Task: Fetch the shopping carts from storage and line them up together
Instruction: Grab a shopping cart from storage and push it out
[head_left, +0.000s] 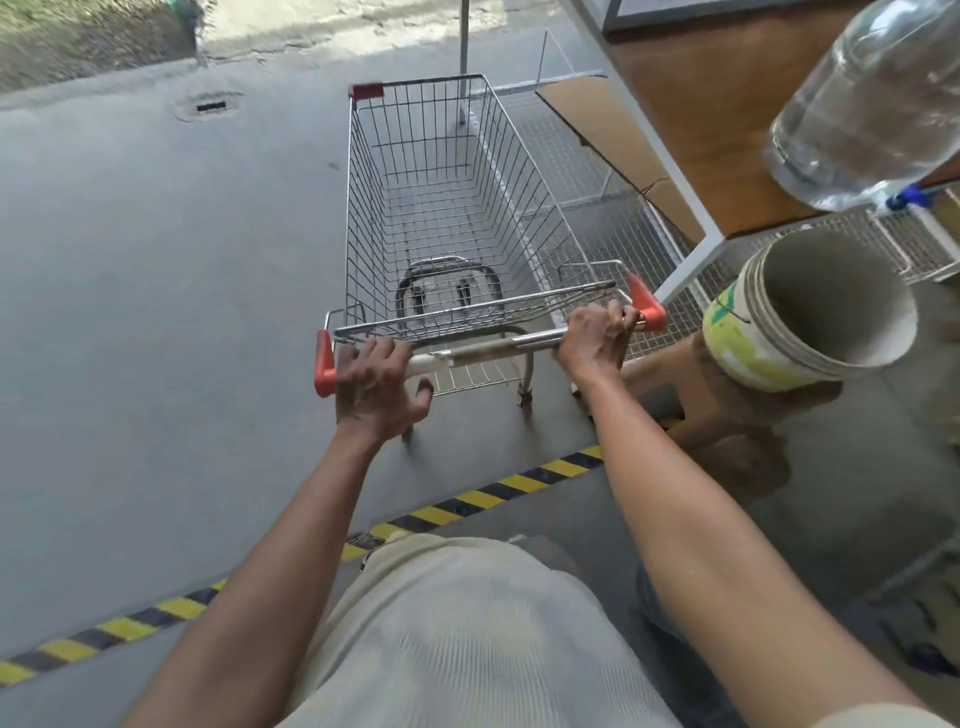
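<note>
A wire shopping cart (441, 208) with orange-red corner caps stands on the grey floor straight ahead of me, its basket holding nothing. Both my hands are on its metal handle bar (493, 349). My left hand (376, 382) grips the bar's left end beside the orange cap, thumb underneath. My right hand (597, 338) grips the bar's right end, fingers curled over it near the other orange cap. No other cart shows in this view.
A yellow-and-black striped line (493, 496) crosses the floor under me. To the right stand a white-legged wooden table (727, 104), wire mesh panels (571, 156), cardboard (608, 119), a stack of buckets (810, 312) on a brown stool, and a large water bottle (872, 98). A floor drain (210, 105) lies at far left.
</note>
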